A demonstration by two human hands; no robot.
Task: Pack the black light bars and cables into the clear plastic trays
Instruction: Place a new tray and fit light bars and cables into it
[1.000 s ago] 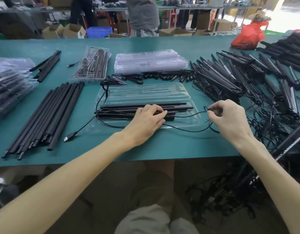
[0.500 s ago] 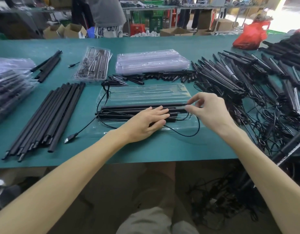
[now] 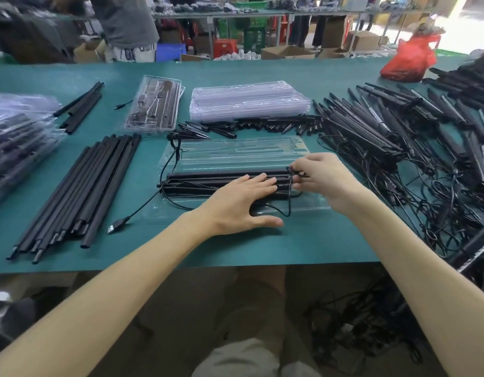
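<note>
An open clear plastic tray point(image 3: 235, 153) lies on the green table in front of me. Black light bars point(image 3: 208, 180) lie along its near half. My left hand point(image 3: 240, 205) lies flat on the bars, fingers straight, pressing them down. My right hand point(image 3: 325, 178) pinches a loop of thin black cable point(image 3: 289, 194) at the bars' right end. The cable's other end runs off the tray's left side to a USB plug point(image 3: 117, 227).
A row of black tubes point(image 3: 80, 191) lies at the left. A stack of empty clear trays point(image 3: 246, 102) and a packed tray point(image 3: 156, 104) sit behind. A tangled heap of bars and cables point(image 3: 412, 148) fills the right. Bagged packs point(image 3: 14, 137) lie far left.
My right hand has drawn the cable in from the right and bunched it into a loop at the bars' right end. My left hand stayed flat on the bars.
</note>
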